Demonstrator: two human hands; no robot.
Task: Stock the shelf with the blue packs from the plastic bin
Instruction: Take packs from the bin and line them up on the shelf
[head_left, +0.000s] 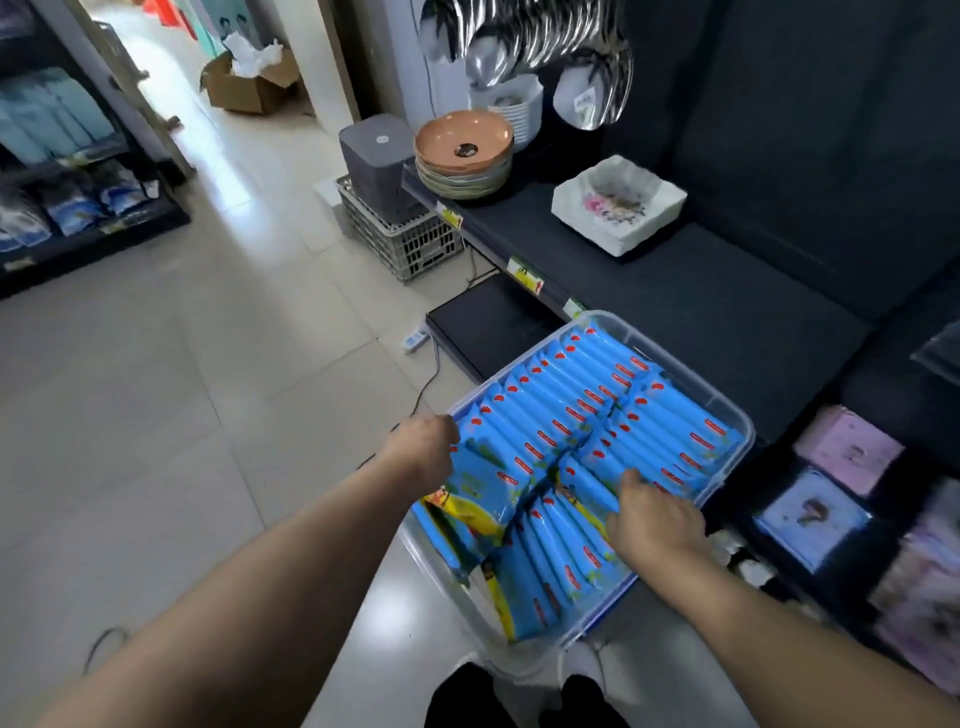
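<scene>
Dark shelf (701, 291) runs along the right w/ lots of bare deck, plus a stack of bowls (463, 156) & white square plates (615, 205) at the far end. Clear plastic bin (740, 418) sits low in front of it, far corner at the shelf's front edge; can't tell what carries it. Blue packs (597, 415) are all in the bin, on edge in tight rows, none on the shelf yet.

Left hand (423, 452) is at the bin's left rim, fingers curled round the near-left packs, which lean over w/ printed faces up. Right hand (652, 514) has fingers dug down btw packs on the near right; grip hidden, can't tell if it's pinching.

Risks: rows are packed tight, so pulling a bunch prob. drags neighbours up & over the rim to the floor. Slick wrap + big handful = packs sliding out mid-lift. Leaning on the rim could tip the bin if it's only half supported.
</scene>
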